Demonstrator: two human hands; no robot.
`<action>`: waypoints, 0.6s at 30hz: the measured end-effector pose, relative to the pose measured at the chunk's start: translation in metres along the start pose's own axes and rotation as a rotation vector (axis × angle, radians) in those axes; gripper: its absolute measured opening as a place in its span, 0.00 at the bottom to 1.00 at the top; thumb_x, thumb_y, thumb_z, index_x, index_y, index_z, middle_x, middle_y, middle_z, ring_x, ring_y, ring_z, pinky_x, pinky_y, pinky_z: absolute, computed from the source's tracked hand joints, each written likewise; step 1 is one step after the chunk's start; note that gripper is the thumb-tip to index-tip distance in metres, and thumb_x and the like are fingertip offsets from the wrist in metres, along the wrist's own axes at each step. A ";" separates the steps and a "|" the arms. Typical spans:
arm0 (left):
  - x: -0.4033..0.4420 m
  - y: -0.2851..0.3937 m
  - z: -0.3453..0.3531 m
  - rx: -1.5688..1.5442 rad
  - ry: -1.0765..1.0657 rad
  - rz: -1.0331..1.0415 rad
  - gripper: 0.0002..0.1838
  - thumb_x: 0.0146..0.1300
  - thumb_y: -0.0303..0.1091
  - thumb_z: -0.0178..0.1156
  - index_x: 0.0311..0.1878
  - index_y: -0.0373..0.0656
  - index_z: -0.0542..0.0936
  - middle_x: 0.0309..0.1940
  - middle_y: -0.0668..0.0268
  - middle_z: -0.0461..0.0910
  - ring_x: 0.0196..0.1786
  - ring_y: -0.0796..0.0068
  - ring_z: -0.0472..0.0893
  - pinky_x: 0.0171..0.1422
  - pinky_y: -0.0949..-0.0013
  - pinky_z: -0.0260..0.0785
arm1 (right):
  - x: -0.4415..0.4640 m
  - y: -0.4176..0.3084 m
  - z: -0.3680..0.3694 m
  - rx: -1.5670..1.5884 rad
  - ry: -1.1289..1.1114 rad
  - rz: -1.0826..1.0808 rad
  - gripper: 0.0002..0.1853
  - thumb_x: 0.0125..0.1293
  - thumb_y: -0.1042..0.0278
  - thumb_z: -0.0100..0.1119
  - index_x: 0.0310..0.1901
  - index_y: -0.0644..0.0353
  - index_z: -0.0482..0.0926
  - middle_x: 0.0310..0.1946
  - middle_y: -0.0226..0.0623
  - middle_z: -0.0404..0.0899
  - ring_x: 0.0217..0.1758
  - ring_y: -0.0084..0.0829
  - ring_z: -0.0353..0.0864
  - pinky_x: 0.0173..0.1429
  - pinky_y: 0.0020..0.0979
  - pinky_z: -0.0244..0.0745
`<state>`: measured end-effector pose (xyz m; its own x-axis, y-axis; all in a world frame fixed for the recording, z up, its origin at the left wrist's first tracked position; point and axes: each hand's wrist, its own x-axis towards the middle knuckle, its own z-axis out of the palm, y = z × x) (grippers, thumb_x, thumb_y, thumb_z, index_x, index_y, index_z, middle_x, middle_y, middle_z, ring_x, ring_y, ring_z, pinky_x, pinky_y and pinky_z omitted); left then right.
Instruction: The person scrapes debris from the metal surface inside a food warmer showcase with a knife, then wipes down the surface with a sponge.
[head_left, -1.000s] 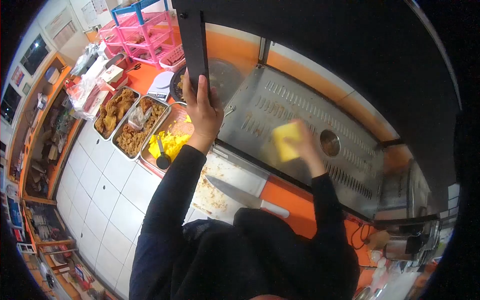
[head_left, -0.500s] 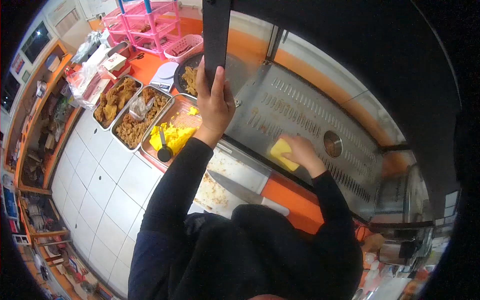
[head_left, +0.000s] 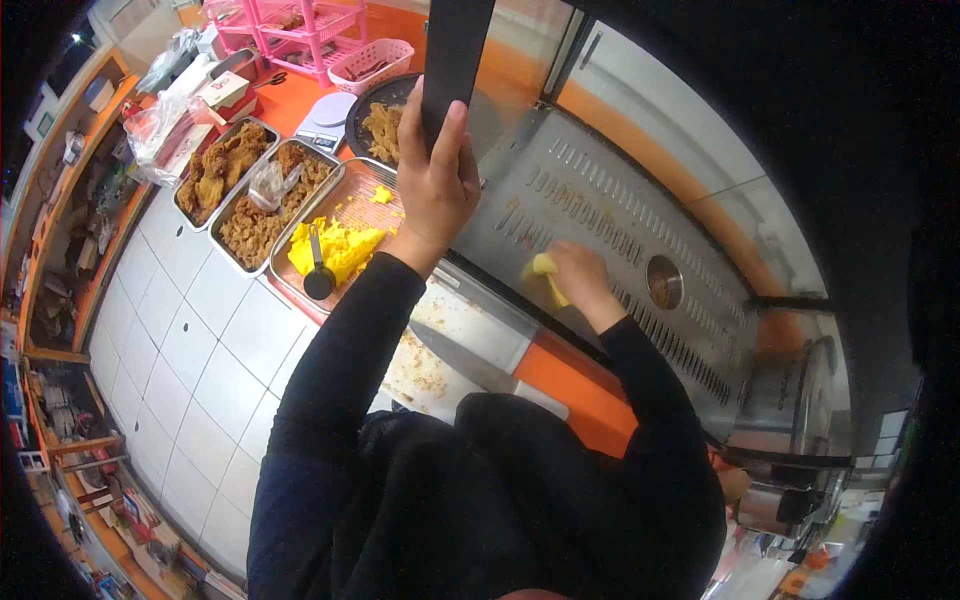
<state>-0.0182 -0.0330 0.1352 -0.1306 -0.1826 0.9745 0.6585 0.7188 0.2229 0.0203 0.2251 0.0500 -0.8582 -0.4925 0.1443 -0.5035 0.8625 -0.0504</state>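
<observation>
My left hand (head_left: 436,200) is raised, its fingers wrapped round a black frame bar (head_left: 456,65) that runs up out of the top of the view. My right hand (head_left: 582,278) grips a yellow cleaning cloth (head_left: 544,266), bent under the fingers, near the front edge of a slotted metal case floor (head_left: 520,190). Crumbs lie among the slots. Set into that floor is a round metal cup (head_left: 664,283). In front of the case, a large knife (head_left: 465,358) rests on a white cutting board (head_left: 425,385) scattered with crumbs.
Left of the case stand a tray (head_left: 352,185) with yellow food and a black scoop (head_left: 319,280), and metal pans of fried pieces (head_left: 228,170). Behind them are a scale (head_left: 325,120), a black pan (head_left: 405,90) and pink racks (head_left: 310,45). Shelves (head_left: 60,220) line the far left.
My right hand has shifted slightly left and up across the case floor, and the cloth now looks more bent. My left hand still holds the black bar; the whole view has shifted a little.
</observation>
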 end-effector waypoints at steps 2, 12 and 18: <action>0.000 0.002 -0.001 -0.008 0.003 -0.005 0.34 0.58 0.17 0.58 0.67 0.54 0.66 0.65 0.42 0.61 0.62 0.40 0.72 0.60 0.55 0.72 | -0.015 -0.007 -0.007 -0.011 -0.111 -0.017 0.06 0.52 0.72 0.59 0.34 0.56 0.78 0.37 0.37 0.78 0.42 0.45 0.81 0.44 0.43 0.76; 0.000 0.001 0.000 0.000 0.000 -0.013 0.35 0.57 0.16 0.59 0.67 0.53 0.65 0.65 0.41 0.62 0.62 0.39 0.71 0.60 0.54 0.73 | 0.023 -0.019 -0.003 0.184 -0.022 -0.006 0.14 0.52 0.61 0.66 0.39 0.55 0.79 0.41 0.41 0.81 0.45 0.45 0.81 0.46 0.43 0.75; -0.002 0.001 -0.003 0.068 -0.042 0.046 0.36 0.59 0.20 0.60 0.70 0.46 0.60 0.65 0.38 0.61 0.64 0.36 0.68 0.64 0.49 0.65 | 0.139 -0.015 0.084 0.338 0.050 -0.198 0.20 0.50 0.55 0.70 0.43 0.52 0.79 0.40 0.42 0.82 0.46 0.47 0.81 0.48 0.44 0.76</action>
<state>-0.0155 -0.0340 0.1338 -0.1332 -0.1211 0.9837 0.6131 0.7697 0.1777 -0.0996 0.1339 -0.0127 -0.7392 -0.6325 0.2314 -0.6707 0.6602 -0.3381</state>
